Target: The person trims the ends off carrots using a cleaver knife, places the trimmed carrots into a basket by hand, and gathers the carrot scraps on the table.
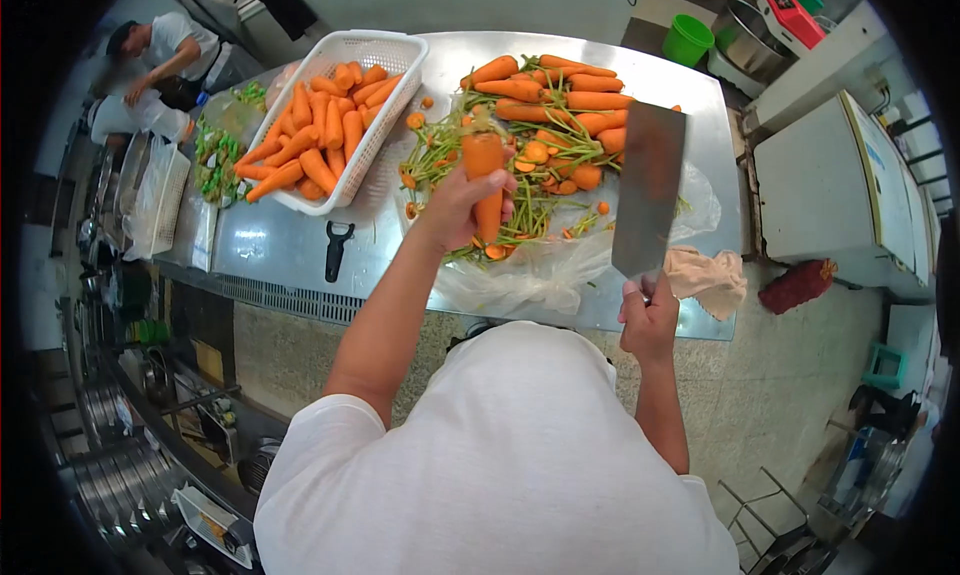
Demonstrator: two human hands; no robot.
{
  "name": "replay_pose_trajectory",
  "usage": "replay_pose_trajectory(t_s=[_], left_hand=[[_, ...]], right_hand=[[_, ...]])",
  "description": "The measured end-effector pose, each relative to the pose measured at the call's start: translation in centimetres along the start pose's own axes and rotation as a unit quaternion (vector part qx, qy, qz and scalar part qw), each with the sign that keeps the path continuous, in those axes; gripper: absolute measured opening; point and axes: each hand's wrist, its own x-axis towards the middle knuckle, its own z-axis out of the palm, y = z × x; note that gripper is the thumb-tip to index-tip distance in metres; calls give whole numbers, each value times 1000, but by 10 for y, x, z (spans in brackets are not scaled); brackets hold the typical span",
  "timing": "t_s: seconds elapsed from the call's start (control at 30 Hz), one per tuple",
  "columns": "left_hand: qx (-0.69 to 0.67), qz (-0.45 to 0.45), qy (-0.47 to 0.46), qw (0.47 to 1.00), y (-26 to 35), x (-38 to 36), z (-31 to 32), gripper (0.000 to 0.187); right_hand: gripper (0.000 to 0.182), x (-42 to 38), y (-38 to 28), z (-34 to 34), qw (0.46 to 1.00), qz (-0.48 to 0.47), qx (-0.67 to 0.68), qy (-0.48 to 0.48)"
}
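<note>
carrot [486,180] in left hand [462,203], cleaver [648,189] in right hand [649,320]

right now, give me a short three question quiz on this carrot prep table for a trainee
1. True or false: the left hand holds a carrot upright over the table.
2. What does the right hand hold? A) a peeler B) a cleaver C) a cloth
3. Fill in: the trimmed carrots lie in a white ____ at the left of the table.

Key
1. True.
2. B, the cleaver, blade pointing up and away from the person. The black peeler lies on the table and the cloth sits at the table's right edge.
3. basket.
</note>
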Motion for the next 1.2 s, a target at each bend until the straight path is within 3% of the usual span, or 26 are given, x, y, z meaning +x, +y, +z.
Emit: replay_pose_trajectory(t_s=[0.03, 0.07, 0.13, 0.2, 0.27, 0.33, 0.57, 0.67, 0.73, 0.77, 0.83, 0.9, 0.97, 1.0, 1.07, 1.13, 1.2], left_hand=[[6, -3, 35, 999, -7, 1, 0, 54], [2, -2, 36, 999, -12, -1, -2, 54], [75, -19, 57, 995, -14, -4, -2, 37], [101, -53, 49, 992, -9, -8, -2, 32], [127, -89, 37, 987, -10, -9, -4, 29], [245, -92, 44, 964, -19, -9, -9, 33], [310, -100, 22, 945, -15, -15, -15, 33], [320, -113, 42, 940, -17, -20, -14, 39], [503, 33, 74, 861, -20, -23, -8, 48], [503, 30, 74, 861, -24, -26, -8, 48], [602, 115, 80, 786, -28, -25, -9, 57], [575, 109, 87, 806, -25, -29, 9, 58], [527, 124, 127, 831, -18, -31, 7, 60], [527, 124, 138, 829, -15, -32, -1, 60], [452, 101, 146, 874, -14, -37, -17, 57], [404, 79, 143, 900, -16, -40, -28, 55], [274, -8, 143, 951, -14, -41, -29, 46]], right_hand=[[18, 2, 1, 0, 994, -73, -84, -4], [18, 0, -1, -1, 994, -72, -88, -6], [34, -2, -16, 2, 967, -123, -215, -55], [36, -3, -16, 6, 957, -165, -234, -54], [44, -4, -16, 5, 909, -266, -310, -81], [49, -7, -17, 4, 895, -264, -346, -92], [46, -13, -21, -2, 876, -240, -391, -150], [47, -8, -10, 9, 894, -232, -354, -145], [44, 0, -30, 25, 898, -185, -364, -163], [40, 3, -38, 35, 900, -132, -373, -182], [38, 28, -34, 68, 899, -122, -383, -172], [37, 34, -16, 81, 900, -106, -390, -163], [35, 51, -2, 88, 938, -109, -302, -128], [35, 53, -9, 85, 937, -116, -301, -136], [36, 42, -26, 65, 955, -63, -250, -150], [35, 33, -23, 54, 957, -72, -237, -149], [39, 22, -24, 46, 938, -172, -265, -138]])
